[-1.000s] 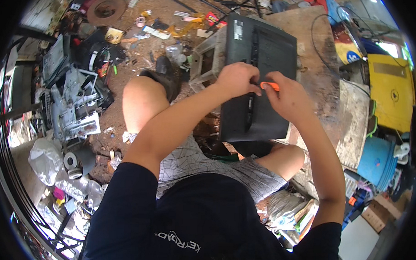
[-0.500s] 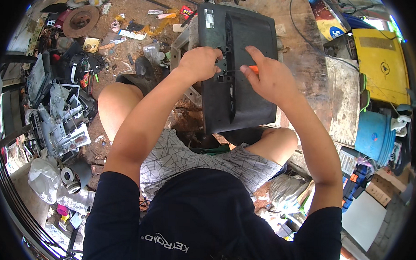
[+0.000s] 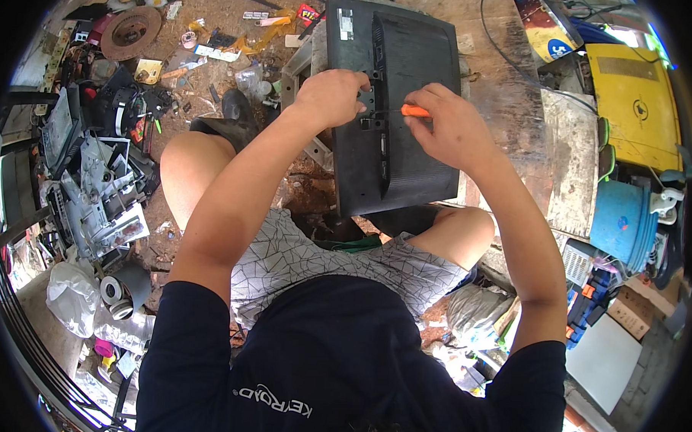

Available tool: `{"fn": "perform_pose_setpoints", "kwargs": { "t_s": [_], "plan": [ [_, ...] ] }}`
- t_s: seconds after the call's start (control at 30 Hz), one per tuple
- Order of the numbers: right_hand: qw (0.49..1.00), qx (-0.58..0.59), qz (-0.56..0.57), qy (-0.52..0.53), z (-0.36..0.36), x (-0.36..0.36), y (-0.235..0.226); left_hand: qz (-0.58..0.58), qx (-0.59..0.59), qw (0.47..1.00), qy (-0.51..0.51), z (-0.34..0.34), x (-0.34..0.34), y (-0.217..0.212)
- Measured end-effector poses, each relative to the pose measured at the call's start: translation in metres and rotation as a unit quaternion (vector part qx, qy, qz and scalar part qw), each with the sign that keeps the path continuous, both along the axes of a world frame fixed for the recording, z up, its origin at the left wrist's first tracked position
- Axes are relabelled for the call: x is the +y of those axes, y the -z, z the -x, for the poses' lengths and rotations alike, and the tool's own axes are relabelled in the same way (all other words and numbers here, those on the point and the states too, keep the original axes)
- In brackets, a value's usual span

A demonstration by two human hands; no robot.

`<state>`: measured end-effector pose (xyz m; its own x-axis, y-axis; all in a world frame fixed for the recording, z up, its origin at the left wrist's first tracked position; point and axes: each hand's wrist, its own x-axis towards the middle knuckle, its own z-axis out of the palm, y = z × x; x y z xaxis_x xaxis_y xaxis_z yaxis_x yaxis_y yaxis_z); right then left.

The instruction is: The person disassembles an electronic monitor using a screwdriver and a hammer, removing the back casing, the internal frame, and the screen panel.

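Observation:
A black flat-screen monitor (image 3: 420, 154) lies back side up in front of me, its far end by the wooden board. My right hand (image 3: 452, 128) is closed around the orange handle of a screwdriver (image 3: 416, 110), whose thin shaft points left toward the recess in the middle of the monitor's back. Over the left part of the monitor, my left hand (image 3: 331, 99) rests beside that recess. Its thumb and forefinger are bent and apart near the screwdriver's tip; the other fingers are partly hidden. Whether the tip sits in a screw is too small to tell.
A worn wooden board (image 3: 510, 107) stretches to the right of the monitor. Farther right stand a yellow case (image 3: 632, 108) and a blue bucket (image 3: 624, 226). On the left lie a rusty disc (image 3: 131, 33) and a heap of scrap metal parts (image 3: 99, 200). Litter covers the dirt floor.
My right forefinger and thumb, spread before, have closed on the screwdriver handle. The shaft now shows over the monitor's recess. My left hand stays in nearly the same place.

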<state>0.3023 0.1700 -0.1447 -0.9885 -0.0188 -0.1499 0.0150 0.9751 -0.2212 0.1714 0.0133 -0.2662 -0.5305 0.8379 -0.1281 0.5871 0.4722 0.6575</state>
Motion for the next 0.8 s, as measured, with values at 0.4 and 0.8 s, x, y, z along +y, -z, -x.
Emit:
{"fn": "perform_pose_setpoints", "kwargs": {
  "t_s": [0.4, 0.8],
  "plan": [
    [0.987, 0.109, 0.109, 0.044, -0.002, 0.010, -0.022, 0.041, -0.007, 0.999, 0.016, 0.003, -0.003, -0.008],
    [0.989, 0.135, 0.057, 0.027, 0.010, 0.016, 0.020, 0.096, 0.044, 0.994, -0.036, 0.006, -0.004, -0.010]
  ]
}}
